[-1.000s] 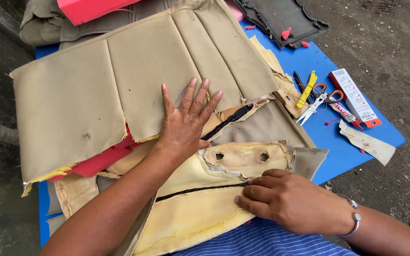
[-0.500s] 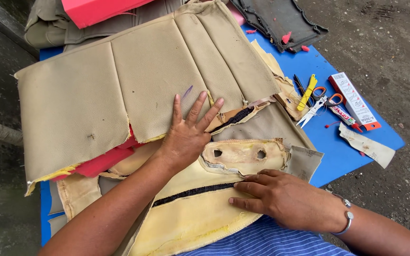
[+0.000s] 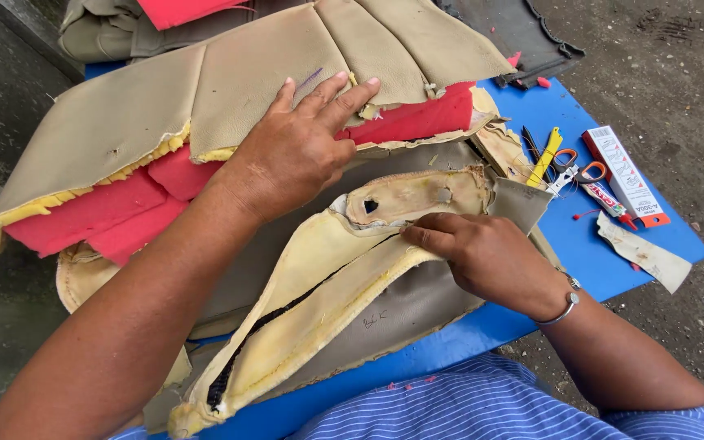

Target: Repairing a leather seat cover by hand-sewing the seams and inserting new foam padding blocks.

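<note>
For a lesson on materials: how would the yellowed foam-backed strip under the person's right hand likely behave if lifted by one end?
The foam-backed strip would probably flop and sag: it already lies curved and folded along its dark seam. It likely weighs little for its size, being thin foam and fabric. Its ragged, holed end by the right hand suggests it could crumble or tear.

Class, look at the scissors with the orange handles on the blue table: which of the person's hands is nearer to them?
Right. The right hand rests on the yellowed foam seam, just left of and below the scissors. The left hand presses the beige cover farther left, across the workpiece.
</note>
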